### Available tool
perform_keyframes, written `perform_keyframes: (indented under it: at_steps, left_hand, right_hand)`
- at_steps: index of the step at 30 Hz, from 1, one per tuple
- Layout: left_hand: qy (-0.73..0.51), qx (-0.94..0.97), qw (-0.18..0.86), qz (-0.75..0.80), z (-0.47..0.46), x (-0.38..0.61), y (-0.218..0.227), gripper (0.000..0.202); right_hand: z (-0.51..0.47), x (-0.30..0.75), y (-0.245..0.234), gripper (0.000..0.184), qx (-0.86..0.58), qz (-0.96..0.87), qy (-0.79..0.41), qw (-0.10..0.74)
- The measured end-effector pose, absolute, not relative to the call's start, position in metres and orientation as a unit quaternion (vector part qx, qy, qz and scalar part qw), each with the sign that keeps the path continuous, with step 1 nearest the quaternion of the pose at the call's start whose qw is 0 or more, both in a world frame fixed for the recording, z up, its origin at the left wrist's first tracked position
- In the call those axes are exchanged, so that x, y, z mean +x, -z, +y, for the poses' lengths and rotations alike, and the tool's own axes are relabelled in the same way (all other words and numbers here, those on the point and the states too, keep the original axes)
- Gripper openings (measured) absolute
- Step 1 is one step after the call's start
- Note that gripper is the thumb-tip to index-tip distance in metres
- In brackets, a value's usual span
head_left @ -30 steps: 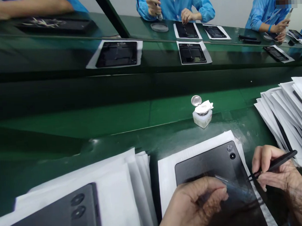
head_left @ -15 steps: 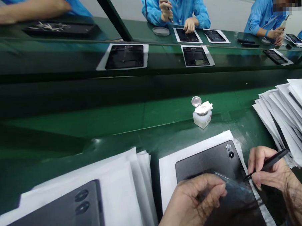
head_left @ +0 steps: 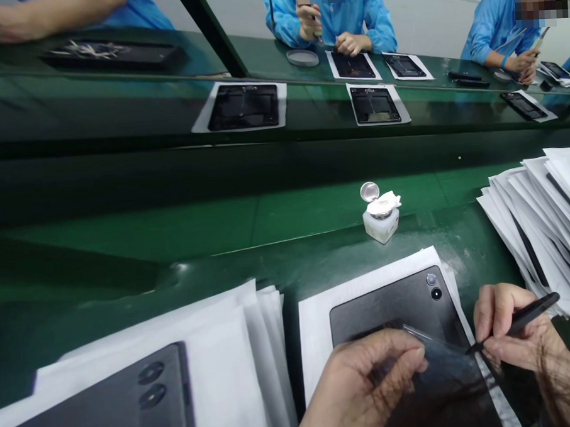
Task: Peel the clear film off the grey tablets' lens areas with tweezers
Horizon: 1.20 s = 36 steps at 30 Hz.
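A dark grey tablet (head_left: 383, 300) lies back side up on white sheets (head_left: 314, 338), with its camera lenses at the far right corner. My left hand (head_left: 377, 373) is closed, its thumb and index finger pinching a clear plastic film (head_left: 442, 358) above the tablet. In my right hand (head_left: 521, 329) are black pointed tweezers (head_left: 530, 315), their tip at the film's edge near the tablet's right side. Whether the tip touches the film I cannot tell. My left hand hides part of the tablet.
On the left, another tablet (head_left: 99, 404) rests on stacked white sheets (head_left: 220, 355). A white bottle (head_left: 381, 227) with its lid up stands behind. More stacked sheets (head_left: 526, 228) are at right. Beyond, several opened tablets (head_left: 245, 106) lie on a green line, where co-workers (head_left: 333, 16) sit.
My right hand has moved slightly right and down with the tweezers. My left hand keeps its pinch on the film. The tablets on the far line have shifted right.
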<state>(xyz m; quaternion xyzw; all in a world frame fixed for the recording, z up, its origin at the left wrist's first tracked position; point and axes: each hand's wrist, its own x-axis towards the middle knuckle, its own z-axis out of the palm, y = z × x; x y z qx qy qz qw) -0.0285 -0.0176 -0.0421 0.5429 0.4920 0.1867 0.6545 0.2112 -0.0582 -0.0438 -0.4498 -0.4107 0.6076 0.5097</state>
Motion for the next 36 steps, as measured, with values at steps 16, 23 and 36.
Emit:
perform_keyframes:
  at_steps: [16, 23, 36]
  left_hand:
    - [-0.189, 0.53, 0.67, 0.484, -0.021, -0.034, 0.044, 0.028]
    - [-0.18, 0.543, 0.664, 0.481, -0.022, -0.036, 0.043, 0.027]
    - [-0.19, 0.545, 0.67, 0.467, -0.021, -0.034, 0.044, 0.027]
  right_hand:
    - [-0.033, 0.176, 0.086, 0.025, -0.479, -0.204, -0.544, 0.658]
    - [-0.031, 0.177, 0.086, 0.026, -0.484, -0.207, -0.544, 0.654]
    - [-0.031, 0.177, 0.086, 0.026, -0.497, -0.21, -0.536, 0.649]
